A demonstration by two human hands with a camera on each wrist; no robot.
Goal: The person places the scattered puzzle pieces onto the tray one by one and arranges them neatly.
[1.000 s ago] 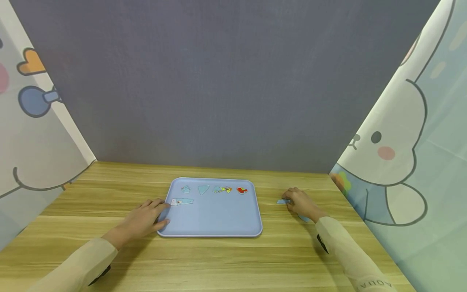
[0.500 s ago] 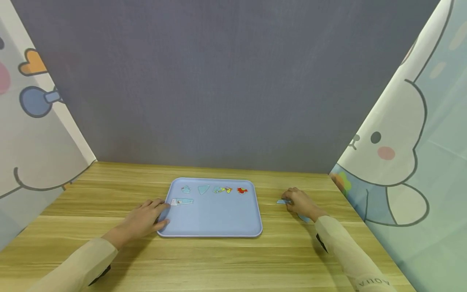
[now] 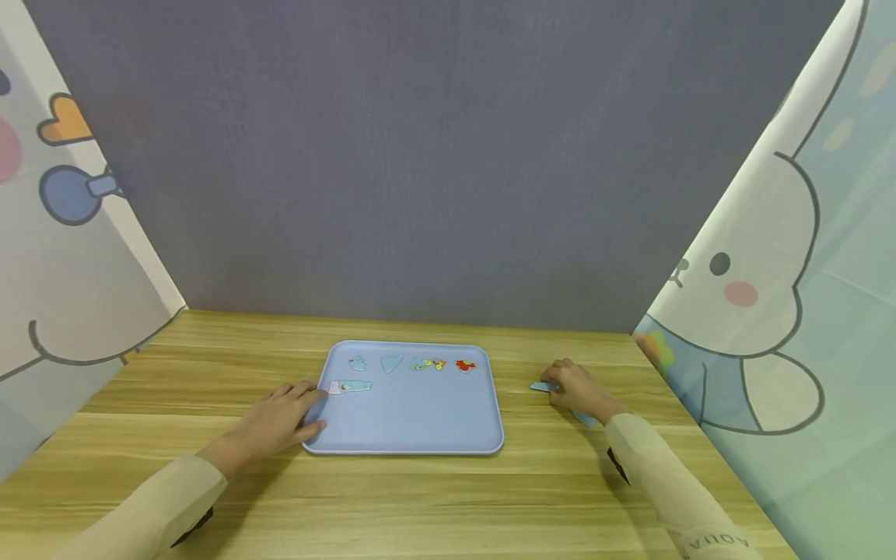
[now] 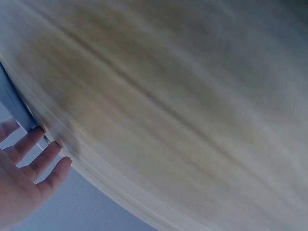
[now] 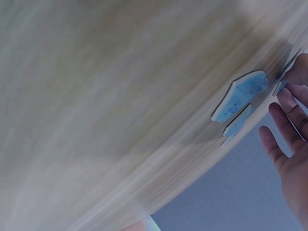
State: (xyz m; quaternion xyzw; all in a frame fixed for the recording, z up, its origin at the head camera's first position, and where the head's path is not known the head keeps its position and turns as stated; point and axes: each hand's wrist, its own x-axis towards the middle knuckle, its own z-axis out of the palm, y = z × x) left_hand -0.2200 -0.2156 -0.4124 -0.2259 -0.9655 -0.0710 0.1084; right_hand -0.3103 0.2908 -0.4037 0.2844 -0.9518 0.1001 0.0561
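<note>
The left arm, in a pale beige sleeve [image 3: 150,509], reaches forward from the near left side, and its left hand [image 3: 276,420] lies with the palm down at the left rim of a light blue rectangular tray [image 3: 420,424] with rounded corners. The fingers of this hand are loose and slightly spread; they touch the rim, with the thumb apart from them near the front corner, and they clasp nothing.

The right arm comes diagonally from the near right side. Its right hand [image 3: 577,389] is low over the wood-grain bench [image 3: 392,505], well apart from the tray, with bent wrist and fingers turned inward. The thumb and forefinger pinch a small flat light blue piece [image 3: 541,386], which stands out toward the tray; the other fingers are apart from it, as the right wrist view shows. Another flat blue piece [image 3: 584,418] lies on the bench beside this wrist, partly covered.

Inside the tray, along the far side, there are a small pale blue piece [image 3: 358,363], a triangular pale blue piece [image 3: 391,364], a blue-and-yellow piece [image 3: 427,364] and a red piece [image 3: 465,366]. A long white-and-blue piece [image 3: 350,387] lies near the left fingers.
</note>
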